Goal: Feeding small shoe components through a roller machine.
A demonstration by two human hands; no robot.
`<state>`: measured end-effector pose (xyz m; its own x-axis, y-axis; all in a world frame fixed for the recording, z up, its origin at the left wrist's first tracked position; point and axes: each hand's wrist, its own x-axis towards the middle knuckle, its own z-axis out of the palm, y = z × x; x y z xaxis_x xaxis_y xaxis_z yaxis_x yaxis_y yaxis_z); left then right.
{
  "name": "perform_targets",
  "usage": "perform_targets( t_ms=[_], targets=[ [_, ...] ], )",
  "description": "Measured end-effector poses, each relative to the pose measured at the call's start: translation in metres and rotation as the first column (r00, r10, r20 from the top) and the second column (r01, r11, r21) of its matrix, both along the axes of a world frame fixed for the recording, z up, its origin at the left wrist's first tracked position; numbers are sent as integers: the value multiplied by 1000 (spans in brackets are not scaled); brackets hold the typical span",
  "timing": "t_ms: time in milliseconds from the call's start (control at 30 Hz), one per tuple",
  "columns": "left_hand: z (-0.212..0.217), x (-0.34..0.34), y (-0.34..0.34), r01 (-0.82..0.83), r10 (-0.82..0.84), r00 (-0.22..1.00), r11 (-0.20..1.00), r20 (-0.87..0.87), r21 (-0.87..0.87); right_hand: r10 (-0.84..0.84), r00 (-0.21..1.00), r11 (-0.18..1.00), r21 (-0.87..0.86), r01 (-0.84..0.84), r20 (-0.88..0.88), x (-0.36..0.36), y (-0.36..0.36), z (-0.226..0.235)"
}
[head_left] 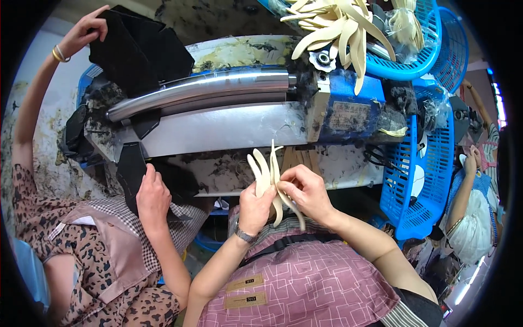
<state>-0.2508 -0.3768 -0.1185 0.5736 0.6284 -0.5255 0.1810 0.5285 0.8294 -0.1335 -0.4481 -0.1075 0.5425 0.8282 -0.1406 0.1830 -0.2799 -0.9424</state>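
Mid-batch, I'd judge: left hand (256, 207) and right hand (308, 191) both pinch 1 bunch of cream strips (268, 173), while many more fill the blue basket (406, 62).

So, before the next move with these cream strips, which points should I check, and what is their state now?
1. Left hand grips the bundle of cream strips: ok.
2. Right hand pinches one strip of the bundle: ok.
3. Bundle clear of the metal roller: ok.
4. Co-worker's hand on the black piece, apart from the bundle: ok.
5. Strips evenly aligned: not ok, the ends fan out.
6. Number of strips held: cannot tell.
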Motion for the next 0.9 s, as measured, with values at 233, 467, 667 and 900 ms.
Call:
perform_targets(
  t_ms=[233,467,667,900],
  targets=[
    [39,-1,5,-51,61,997,984,-52,172,1,974,1000,28,5,-229,-4,7,25],
    [47,0,24,-110,160,942,977,294,-181,-128,743,989,-31,143,-657,1,19,35],
    [55,3,45,-34,104,956,968,276,-248,-8,864,984,149,96,-503,15,30,36],
    [36,28,69,-54,95,975,979,203,-198,-129,864,976,90,196,-486,18,58,26]
  ],
)
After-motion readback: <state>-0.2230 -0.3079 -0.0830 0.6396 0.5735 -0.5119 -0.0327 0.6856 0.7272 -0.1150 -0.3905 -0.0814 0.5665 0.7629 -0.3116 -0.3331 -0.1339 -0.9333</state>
